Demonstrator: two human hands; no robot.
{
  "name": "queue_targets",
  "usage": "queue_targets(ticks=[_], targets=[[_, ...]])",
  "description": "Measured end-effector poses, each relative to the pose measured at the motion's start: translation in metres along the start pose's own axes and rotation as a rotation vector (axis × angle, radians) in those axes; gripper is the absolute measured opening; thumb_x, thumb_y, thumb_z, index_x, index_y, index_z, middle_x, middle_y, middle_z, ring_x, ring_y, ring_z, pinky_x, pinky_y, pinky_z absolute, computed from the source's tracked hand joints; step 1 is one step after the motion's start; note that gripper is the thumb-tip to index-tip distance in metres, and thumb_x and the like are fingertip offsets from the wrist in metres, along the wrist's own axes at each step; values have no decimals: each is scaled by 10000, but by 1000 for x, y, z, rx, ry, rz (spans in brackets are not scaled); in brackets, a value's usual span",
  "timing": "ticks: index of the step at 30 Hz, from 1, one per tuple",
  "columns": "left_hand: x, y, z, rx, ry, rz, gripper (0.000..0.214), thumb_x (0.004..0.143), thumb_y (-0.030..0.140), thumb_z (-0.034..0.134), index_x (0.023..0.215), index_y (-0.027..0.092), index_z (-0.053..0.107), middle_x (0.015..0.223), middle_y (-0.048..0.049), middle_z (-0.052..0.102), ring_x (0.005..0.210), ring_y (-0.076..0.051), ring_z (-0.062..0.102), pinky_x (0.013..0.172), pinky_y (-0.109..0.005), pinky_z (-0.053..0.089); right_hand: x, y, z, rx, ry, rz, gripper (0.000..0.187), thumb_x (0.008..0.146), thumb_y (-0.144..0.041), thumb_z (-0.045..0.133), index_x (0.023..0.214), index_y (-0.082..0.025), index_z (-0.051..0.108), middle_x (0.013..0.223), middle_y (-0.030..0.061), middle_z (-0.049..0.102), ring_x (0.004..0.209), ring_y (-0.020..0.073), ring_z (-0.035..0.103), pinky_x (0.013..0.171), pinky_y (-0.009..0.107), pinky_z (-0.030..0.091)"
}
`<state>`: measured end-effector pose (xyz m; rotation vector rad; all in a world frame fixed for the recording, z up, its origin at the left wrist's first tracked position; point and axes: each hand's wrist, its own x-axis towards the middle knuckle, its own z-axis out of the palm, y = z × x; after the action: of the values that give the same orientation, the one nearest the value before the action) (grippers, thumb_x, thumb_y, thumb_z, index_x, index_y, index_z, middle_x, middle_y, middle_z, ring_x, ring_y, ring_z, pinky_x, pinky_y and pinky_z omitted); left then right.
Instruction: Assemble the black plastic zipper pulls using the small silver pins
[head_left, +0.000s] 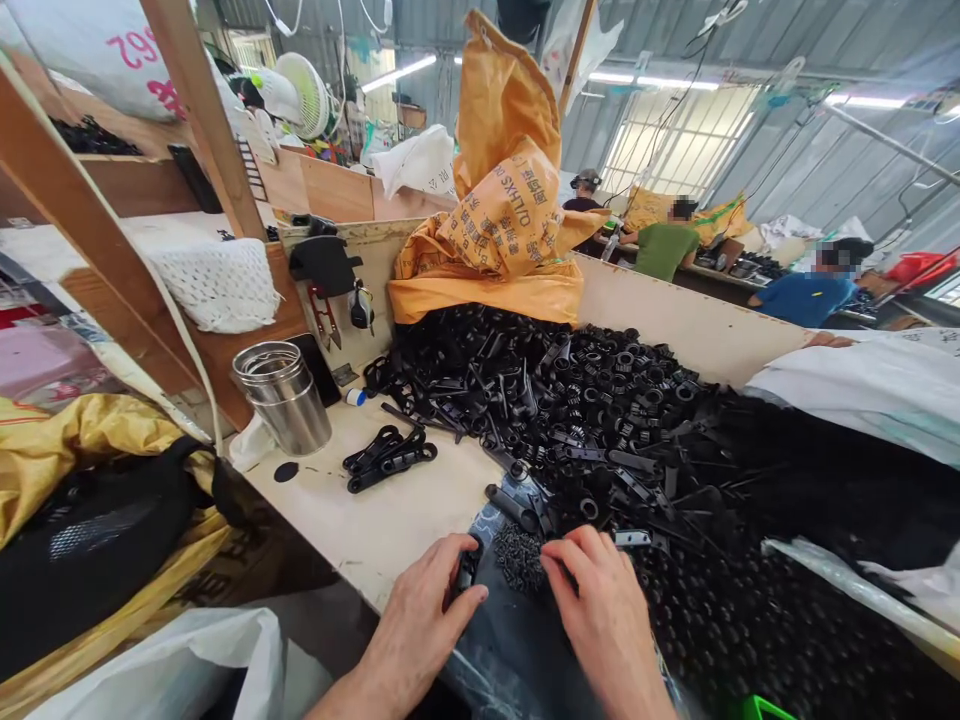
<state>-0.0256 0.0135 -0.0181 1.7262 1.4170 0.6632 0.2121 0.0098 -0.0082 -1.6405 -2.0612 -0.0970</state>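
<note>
My left hand (429,612) is closed around a black plastic part (468,566) near the table's front edge. To its right, my right hand (600,592) has thumb and forefinger pinched together at the edge of a small heap of tiny dark pieces (519,556). Whatever sits between those fingertips is too small to make out. Just beyond the heap lies a black handle-shaped part (513,508). Several long black parts with ring ends (388,456) are grouped on the table to the left.
A large pile of black plastic parts (600,400) covers the table's middle and right, under an orange woven sack (495,230). At the left stand a steel canister (289,400) and a blue-and-white cap (355,397). Co-workers (667,245) sit in the background. White bags (202,660) hang at the front left.
</note>
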Motion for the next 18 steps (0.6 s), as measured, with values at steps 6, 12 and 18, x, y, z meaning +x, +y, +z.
queue_targets(ticks=[6, 12, 18], targets=[[0, -2, 5, 73, 63, 161, 169, 1030, 289, 470, 1048, 260, 636, 996, -24, 604, 832, -182, 662, 746, -278, 504, -35, -34, 4, 16, -46, -114, 385, 1114, -362, 355, 878, -269, 645, 817, 13, 629, 741, 199, 559, 686, 345, 330], [-12, -8, -1, 126, 297, 211, 269, 1046, 313, 441, 1084, 265, 703, 1001, -60, 635, 869, -198, 669, 793, -292, 507, -29, -41, 15, 22, 19, -109, 412, 1119, -350, 326, 845, -259, 620, 763, 13, 616, 706, 201, 563, 683, 343, 341], [-45, -23, 21, -171, -159, 22, 380, 984, 530, 547, 965, 245, 797, 771, -41, 741, 661, -167, 633, 616, -234, 445, -53, -40, 19, 154, 149, -230, 117, 1016, -312, 603, 911, -284, 648, 701, -27, 650, 632, 179, 572, 643, 318, 357]])
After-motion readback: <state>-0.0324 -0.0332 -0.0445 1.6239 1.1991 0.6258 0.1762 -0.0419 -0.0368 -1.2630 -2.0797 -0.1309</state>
